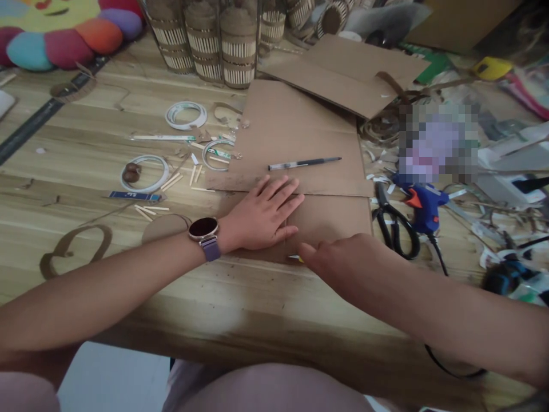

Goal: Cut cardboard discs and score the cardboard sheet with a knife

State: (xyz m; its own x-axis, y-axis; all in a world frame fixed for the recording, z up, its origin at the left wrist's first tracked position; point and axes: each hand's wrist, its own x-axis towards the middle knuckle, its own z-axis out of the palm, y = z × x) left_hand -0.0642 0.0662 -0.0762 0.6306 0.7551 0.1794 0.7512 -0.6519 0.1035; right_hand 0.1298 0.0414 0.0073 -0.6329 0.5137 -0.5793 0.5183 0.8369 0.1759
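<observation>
My left hand (270, 214) lies flat with fingers spread on a piece of cardboard (338, 214), close to its front edge. A watch is on that wrist. My right hand (338, 257) is closed around a utility knife (295, 258); only its pale blade tip and a bit of yellow show, and the fist hides the rest. The blade is at the cardboard's front edge, beside my left thumb. Behind my left hand, a black pen (304, 163) rests on a larger cardboard sheet (295, 126).
Scissors (394, 229) and a blue glue gun (424, 206) lie to the right among paper scraps. Tape rolls (186, 116), short sticks (172, 182) and a cardboard heart shape (75, 246) are on the left. Stick-covered barrels (238, 48) stand at the back.
</observation>
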